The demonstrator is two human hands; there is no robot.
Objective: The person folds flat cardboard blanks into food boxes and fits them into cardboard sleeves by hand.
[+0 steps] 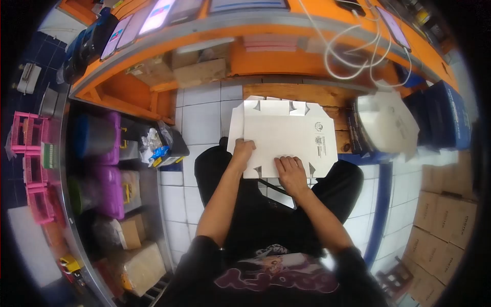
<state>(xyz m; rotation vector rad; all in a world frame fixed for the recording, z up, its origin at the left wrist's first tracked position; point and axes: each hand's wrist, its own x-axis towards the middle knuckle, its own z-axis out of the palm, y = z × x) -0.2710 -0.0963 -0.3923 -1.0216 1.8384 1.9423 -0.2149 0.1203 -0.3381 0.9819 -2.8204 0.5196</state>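
Note:
A flat white cardboard box blank (286, 133) with cut corner notches and dark print on its right side lies over my lap, its far part near a wooden surface. My left hand (243, 153) is closed at the blank's left flap, fingers curled against the fold. At the near edge, my right hand (291, 173) has its fingers bent over the cardboard and pressed on it. The underside of the blank is hidden.
White box pieces (386, 120) are stacked to the right beside a dark blue box (445, 115). Ahead stands an orange bench (286, 59) with phones and a looped white cable (353, 74). Shelves with purple-lidded bins (110, 192) are at left; brown cartons (440, 225) at right.

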